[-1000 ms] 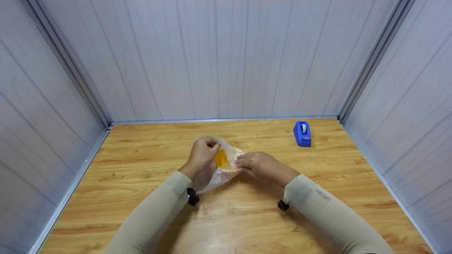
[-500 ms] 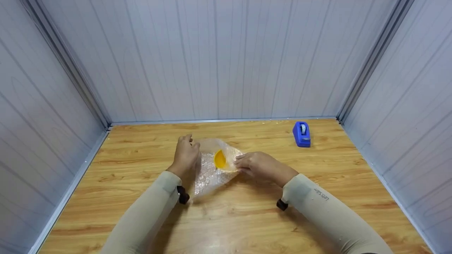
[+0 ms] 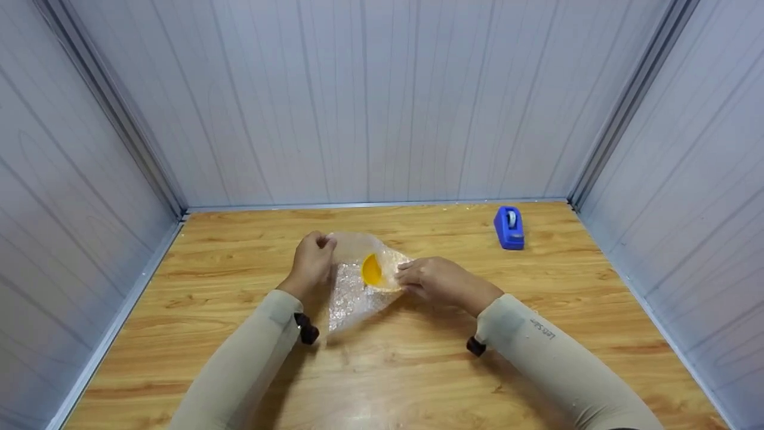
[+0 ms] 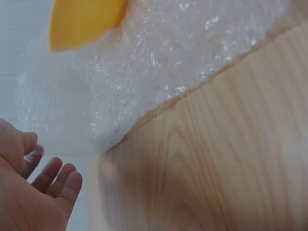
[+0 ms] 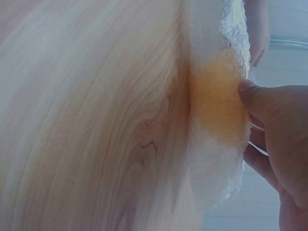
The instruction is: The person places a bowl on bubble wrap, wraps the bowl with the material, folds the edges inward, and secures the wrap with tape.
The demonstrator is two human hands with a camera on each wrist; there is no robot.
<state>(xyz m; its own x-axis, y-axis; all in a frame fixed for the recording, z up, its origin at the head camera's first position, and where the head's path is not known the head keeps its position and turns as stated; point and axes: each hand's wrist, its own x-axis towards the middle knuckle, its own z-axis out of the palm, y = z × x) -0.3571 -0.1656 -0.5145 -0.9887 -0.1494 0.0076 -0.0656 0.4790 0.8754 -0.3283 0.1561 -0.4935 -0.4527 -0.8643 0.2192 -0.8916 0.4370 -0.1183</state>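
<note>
A sheet of clear bubble wrap (image 3: 352,298) lies on the table, its right part folded over a smooth, yellow, bowl-like object (image 3: 370,272). The yellow wall (image 4: 86,24) shows bare in the left wrist view, while in the right wrist view it glows through the wrap. My left hand (image 3: 311,260) pinches the far left corner of the sheet between thumb and forefinger, the other fingers loosely bent. On the right side, my right hand (image 3: 444,280) holds the folded wrap against the yellow object, thumb on one side and fingers on the other.
A blue tape dispenser (image 3: 509,228) with a roll of tape stands at the back right of the wooden table (image 3: 382,376). Pale panel walls (image 3: 382,101) enclose the table at the back and both sides.
My left hand has moved left from over the yellow object, uncovering it, and now pinches the sheet's far left corner, spreading that side out. The right hand has kept its hold.
</note>
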